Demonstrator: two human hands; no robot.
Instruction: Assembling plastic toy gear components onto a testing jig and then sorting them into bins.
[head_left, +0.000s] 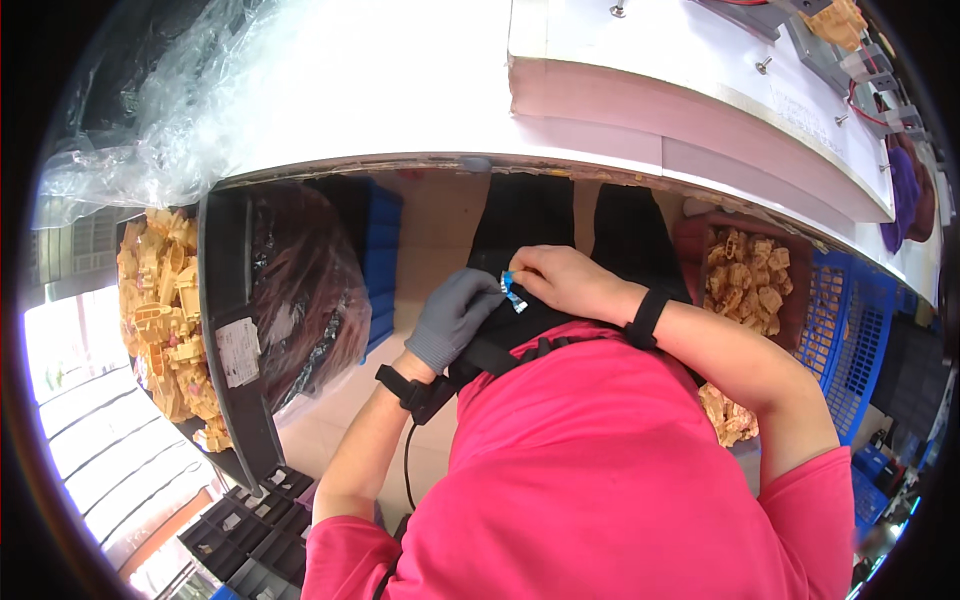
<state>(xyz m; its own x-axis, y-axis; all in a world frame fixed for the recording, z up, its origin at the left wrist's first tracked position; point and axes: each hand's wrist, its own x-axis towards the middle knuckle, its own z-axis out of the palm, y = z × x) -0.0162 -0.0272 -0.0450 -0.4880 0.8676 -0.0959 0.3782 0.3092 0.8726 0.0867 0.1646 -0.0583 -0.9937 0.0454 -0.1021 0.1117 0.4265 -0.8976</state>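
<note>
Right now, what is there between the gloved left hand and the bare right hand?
In the head view, a small blue-and-white item is between the left hand and the right hand, at their fingertips.

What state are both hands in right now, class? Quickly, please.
Left hand: gloved, closed, holding the small blue-and-white packet.
Right hand: bare, closed, holding the same packet.
</note>
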